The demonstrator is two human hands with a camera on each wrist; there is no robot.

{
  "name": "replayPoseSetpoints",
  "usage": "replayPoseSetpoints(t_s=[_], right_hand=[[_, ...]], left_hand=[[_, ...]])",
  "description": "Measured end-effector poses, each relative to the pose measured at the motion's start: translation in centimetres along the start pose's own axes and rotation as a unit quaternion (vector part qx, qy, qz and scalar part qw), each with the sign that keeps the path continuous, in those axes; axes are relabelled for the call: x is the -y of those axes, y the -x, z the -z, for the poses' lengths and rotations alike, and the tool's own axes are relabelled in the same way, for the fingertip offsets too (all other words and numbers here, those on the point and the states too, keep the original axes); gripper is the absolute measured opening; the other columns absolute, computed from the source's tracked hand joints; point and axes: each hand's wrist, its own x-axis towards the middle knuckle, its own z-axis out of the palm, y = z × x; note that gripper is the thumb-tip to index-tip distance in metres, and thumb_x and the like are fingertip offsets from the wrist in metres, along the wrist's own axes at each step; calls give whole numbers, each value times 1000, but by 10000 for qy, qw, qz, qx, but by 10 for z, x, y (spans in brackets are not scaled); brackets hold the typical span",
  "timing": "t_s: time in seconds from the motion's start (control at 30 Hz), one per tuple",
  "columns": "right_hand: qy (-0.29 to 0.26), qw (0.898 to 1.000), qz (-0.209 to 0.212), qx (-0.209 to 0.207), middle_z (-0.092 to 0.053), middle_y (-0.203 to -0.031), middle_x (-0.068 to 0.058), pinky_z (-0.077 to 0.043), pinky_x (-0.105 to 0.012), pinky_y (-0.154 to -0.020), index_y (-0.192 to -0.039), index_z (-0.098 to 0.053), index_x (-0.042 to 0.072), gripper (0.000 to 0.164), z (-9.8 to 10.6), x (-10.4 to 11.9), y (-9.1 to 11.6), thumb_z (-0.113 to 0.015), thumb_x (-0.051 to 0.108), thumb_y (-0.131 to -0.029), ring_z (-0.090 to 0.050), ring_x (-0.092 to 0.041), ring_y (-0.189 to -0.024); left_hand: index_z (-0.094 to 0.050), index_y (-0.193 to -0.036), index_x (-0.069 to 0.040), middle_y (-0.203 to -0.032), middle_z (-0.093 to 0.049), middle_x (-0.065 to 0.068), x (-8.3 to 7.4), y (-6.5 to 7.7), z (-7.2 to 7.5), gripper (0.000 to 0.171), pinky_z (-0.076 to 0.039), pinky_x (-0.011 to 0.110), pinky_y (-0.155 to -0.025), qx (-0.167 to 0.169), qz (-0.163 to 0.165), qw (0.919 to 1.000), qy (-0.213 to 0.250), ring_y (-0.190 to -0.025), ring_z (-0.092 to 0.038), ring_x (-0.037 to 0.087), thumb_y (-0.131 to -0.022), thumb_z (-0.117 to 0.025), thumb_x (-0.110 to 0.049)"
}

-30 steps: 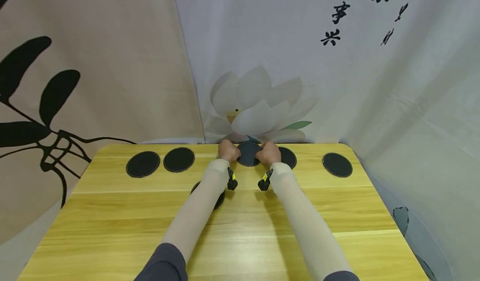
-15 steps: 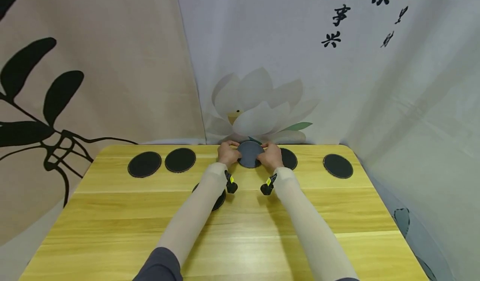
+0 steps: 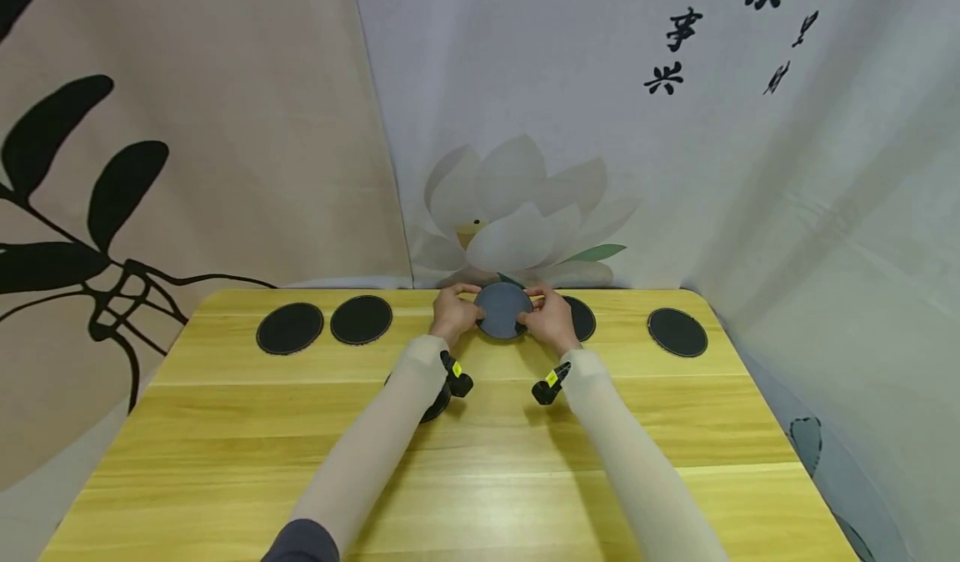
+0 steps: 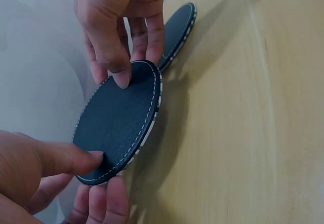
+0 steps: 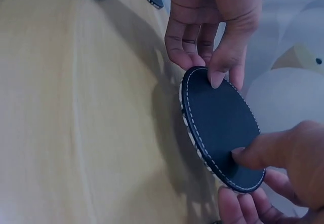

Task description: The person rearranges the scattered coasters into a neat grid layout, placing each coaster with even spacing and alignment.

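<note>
Between both hands, a round dark leather coaster (image 3: pixel 503 311) with white stitching is held tilted up, off the table near its back edge. My left hand (image 3: pixel 454 312) pinches its left side, thumb on the dark face and fingers behind. On the opposite side, my right hand (image 3: pixel 551 320) pinches it the same way. A black-and-white patterned edge shows along the coaster (image 4: pixel 119 122) in the left wrist view. Just behind the right hand lies another dark coaster (image 3: pixel 582 318), partly covered by that hand.
Two dark coasters, one farther left (image 3: pixel 290 328) and one nearer (image 3: pixel 362 319), lie at the back left of the wooden table (image 3: pixel 495 479). Another coaster (image 3: pixel 676 332) lies at the back right. My left forearm partly covers a coaster (image 3: pixel 437 406). A printed curtain (image 3: pixel 517 112) hangs behind.
The coaster between the hands has tilted up, its face turning lighter and more toward the head camera. Both wrists have dropped back and spread apart slightly, the right one more. The other coasters stay put.
</note>
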Motion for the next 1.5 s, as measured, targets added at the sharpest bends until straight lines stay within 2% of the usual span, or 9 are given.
replayPoseSetpoints(t_s=[0.2,0.43,0.77,0.93,1.13,1.27,1.4,1.5], right_hand=[[-66,9999,79,0,-64,-119,-15,-54,-41,-81,-136,-61,13,48,6,4,14,-76,13,-90,-61,-31,-103],[-25,9999,93,50,-65,-122,-15,-56,-41,-80,-134,-62,14,48,4,7,30,-78,13,-89,-63,-32,-106],[55,9998,196,34,-65,-122,-13,-58,-41,-81,-130,-65,13,48,-1,8,49,-82,16,-86,-66,-30,-102],[-9,9997,247,56,-64,-120,-15,-58,-41,-79,-128,-66,12,46,-5,7,59,-83,15,-85,-65,-31,-99],[21,9996,276,110,-64,-115,-15,-57,-38,-77,-126,-67,10,45,-11,2,70,-83,13,-84,-65,-27,-95],[-52,9996,202,167,-64,-111,-14,-54,-34,-73,-125,-67,9,45,-15,-1,77,-84,12,-83,-63,-24,-89],[-158,9995,68,272,-64,-110,-13,-53,-31,-70,-125,-67,9,46,-18,-3,83,-84,12,-83,-63,-21,-84],[-182,9991,-10,379,-64,-111,-12,-54,-32,-72,-125,-67,10,45,-19,-5,87,-83,12,-83,-64,-21,-86]], left_hand=[[-73,-123,-15,-89,-71,12,-1,12,6,44,-61,51,-80,19,1,10000,71,-76,-70,40,-84,-77,5],[-73,-124,-14,-89,-68,11,3,29,15,44,-62,49,-78,20,-51,10000,-3,-72,-70,34,-83,-79,4],[-73,-125,-13,-91,-63,11,13,47,24,44,-63,48,-75,38,-233,9995,-193,-79,-71,40,-84,-80,1],[-73,-125,-13,-93,-63,13,18,57,27,43,-62,44,-70,-7,-282,9989,-370,-78,-71,39,-84,-80,0],[-72,-126,-10,-91,-65,13,26,70,29,44,-61,37,-64,53,-260,9983,-518,-71,-69,31,-84,-80,2],[-71,-127,-8,-92,-68,15,31,77,31,44,-60,33,-63,140,-277,9979,-572,-70,-69,27,-84,-79,2],[-70,-128,-7,-94,-69,16,36,84,33,44,-60,34,-65,244,-262,9975,-602,-71,-70,27,-85,-78,2],[-69,-128,-7,-94,-69,15,41,89,33,43,-60,34,-64,288,-287,9970,-654,-71,-70,26,-87,-77,2]])
